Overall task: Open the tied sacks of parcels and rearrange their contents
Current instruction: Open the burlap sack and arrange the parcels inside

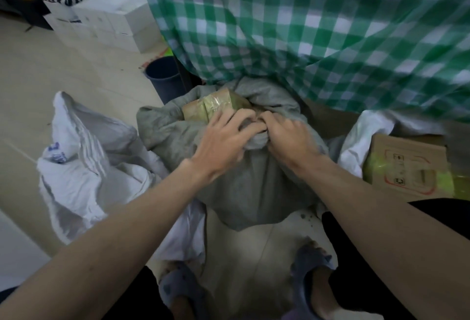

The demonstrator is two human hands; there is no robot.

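The grey sack (254,179) stands on the floor between the person's feet, its long axis roughly upright and its gathered neck pointing up toward the camera; the left hand (223,139) rests on that neck with fingers curled into the bunched cloth, and the right hand (290,139) pinches the same knot of fabric from the other side, so both are clamped on the sack; a taped brown parcel (216,108) shows through an opening just behind the hands; a crumpled white sack (84,161) lies to the left, what it holds hidden; a cardboard box (412,164) sits to the right, partly cut off; a green checked cloth (318,27) hangs behind, blurred; a dark bucket (165,77) stands beside it.
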